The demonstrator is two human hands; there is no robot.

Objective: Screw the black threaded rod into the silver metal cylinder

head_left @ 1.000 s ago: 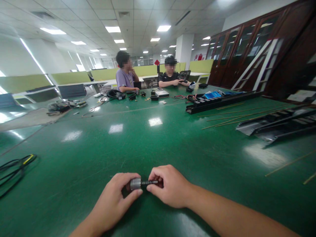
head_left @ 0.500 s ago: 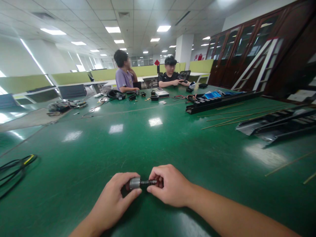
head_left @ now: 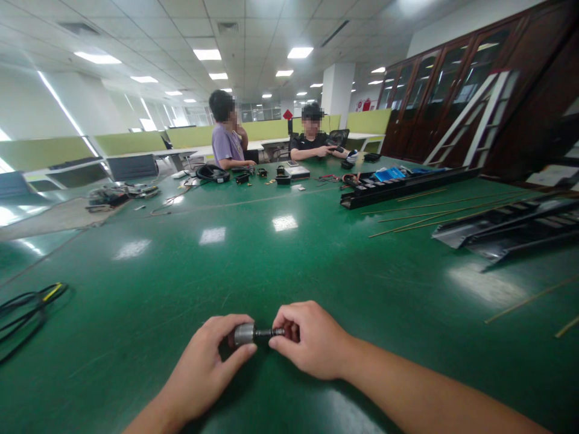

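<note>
Just above the green table (head_left: 280,265), near its front edge, I hold a small metal part in both hands. My left hand (head_left: 205,367) is closed round its silver cylindrical body (head_left: 245,333). My right hand (head_left: 310,340) pinches the dark threaded shaft (head_left: 269,332) that sticks out of the cylinder to the right. The far end of the shaft is hidden inside my right fingers.
Black cables with a yellow mark (head_left: 27,304) lie at the left edge. Long black trays (head_left: 402,187) and thin wooden rods (head_left: 434,220) cover the right side. Two people (head_left: 228,141) sit at the far end among small devices and wires (head_left: 280,175).
Both hands and the part have shifted very slightly to the left. The grip is the same.
</note>
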